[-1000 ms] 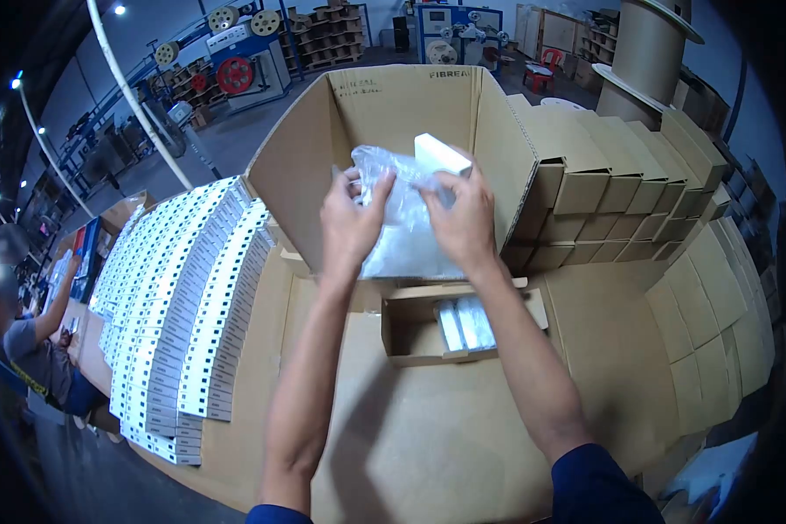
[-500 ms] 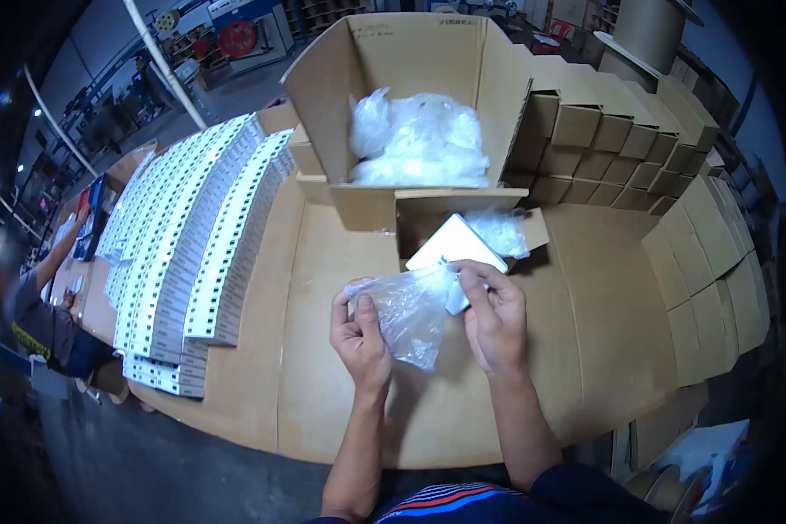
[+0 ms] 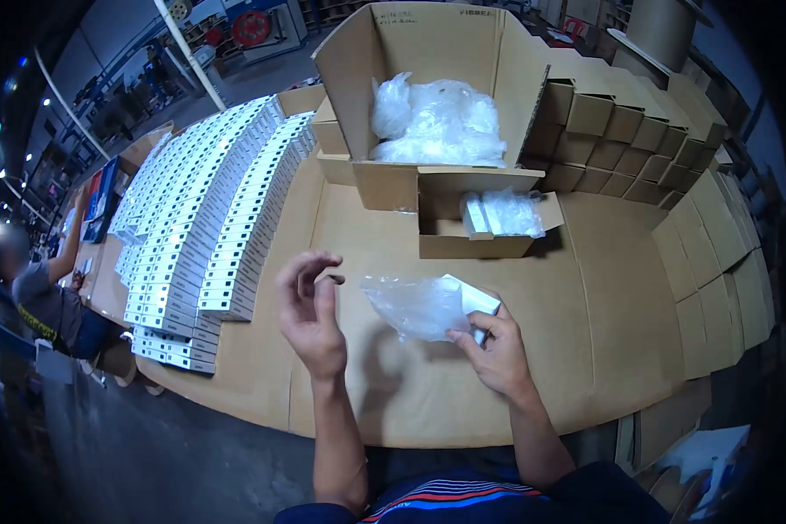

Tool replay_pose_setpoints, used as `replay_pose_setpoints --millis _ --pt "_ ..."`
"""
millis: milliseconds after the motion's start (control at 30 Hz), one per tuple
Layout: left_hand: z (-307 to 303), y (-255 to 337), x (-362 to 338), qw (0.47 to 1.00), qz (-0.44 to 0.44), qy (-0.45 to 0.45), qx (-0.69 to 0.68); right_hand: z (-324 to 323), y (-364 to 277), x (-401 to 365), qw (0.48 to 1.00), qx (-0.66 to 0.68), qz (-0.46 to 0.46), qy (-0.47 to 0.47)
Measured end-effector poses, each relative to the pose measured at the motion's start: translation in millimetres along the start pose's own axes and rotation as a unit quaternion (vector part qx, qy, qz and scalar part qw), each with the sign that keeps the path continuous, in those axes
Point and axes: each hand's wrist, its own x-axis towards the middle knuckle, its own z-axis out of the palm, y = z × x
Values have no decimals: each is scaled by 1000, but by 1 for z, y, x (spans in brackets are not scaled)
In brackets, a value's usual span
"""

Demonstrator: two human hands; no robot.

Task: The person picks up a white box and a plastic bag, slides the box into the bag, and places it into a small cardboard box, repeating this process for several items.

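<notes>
My right hand [image 3: 498, 354] is closed on a small white box [image 3: 479, 301] together with a clear plastic bag [image 3: 415, 307]. The bag stretches out to the left from the box and covers part of it, and my thumb presses on the film. My left hand [image 3: 314, 319] is raised to the left of the bag, holding nothing, its fingers bent and apart from the thumb. Just beyond the bag stands a small open carton [image 3: 472, 247] with bubble-wrapped white packs [image 3: 504, 214] in its right part.
A large open carton [image 3: 450, 39] full of clear plastic bags [image 3: 441, 118] stands at the back. Long rows of white boxes [image 3: 192, 218] line the left. Brown cartons [image 3: 624, 122] are stacked at the right. Another person [image 3: 44, 288] works at the far left.
My left hand has let go of the bag and moved left. My right hand has come nearer with the bag and white box, uncovering the small carton. The view has shifted slightly.
</notes>
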Motion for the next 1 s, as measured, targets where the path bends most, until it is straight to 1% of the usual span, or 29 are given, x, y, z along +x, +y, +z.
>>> replay_pose_setpoints --millis 33,67,133,233,333,400,433,467,533,567,600,633,667,733,767,800,867,900,1000 --pt "-1 8 -1 988 76 -57 123 0 -2 1 1000 -13 -14 9" --pt "3 22 -3 958 128 -105 234 0 -4 0 999 -25 -26 16" --pt "16 43 2 899 167 -214 343 1 -8 1 998 -45 -35 21" --pt "25 35 -5 874 194 -237 376 0 -14 0 997 -70 -41 16" --pt "24 24 -5 888 171 -259 341 -4 -15 -1 995 -88 -46 -5" --pt "23 14 0 901 154 -227 336 -5 -13 -6 996 -80 -36 -20" --pt "20 5 -5 941 80 -153 289 -4 -9 -6 997 -66 -27 -20" --pt "19 -3 -8 968 7 -77 238 -3 -7 -5 998 -53 -20 -18" --pt "24 -16 -5 985 93 73 124 0 -6 -4 1000 -27 8 13" --pt "20 -14 -14 997 29 53 45 2 -6 -5 999 -12 23 28" --pt "17 -13 -28 999 -35 9 19 3 -6 -5 998 3 37 41" --pt "17 -14 -42 995 -97 -35 -6 4 -5 -4 999 4 27 47" --pt "19 -16 -51 985 -154 -77 -31 5 -4 -2 999 6 15 52" --pt "25 -16 -67 944 -294 -97 -111 11 0 -5 999 7 -7 54" --pt "29 -19 -68 951 -279 -88 -97 13 3 -4 998 3 -23 54" --pt "27 -20 -69 952 -281 -91 -75 14 7 -2 998 -3 -42 56" --pt "24 -23 -68 954 -280 -102 -37 21 16 -3 996 63 8 66" --pt "23 -23 -68 959 -266 -94 -17 22 19 -5 992 96 38 69" --pt "14 -25 -69 955 -288 -51 -58 27 21 -6 983 134 37 123"
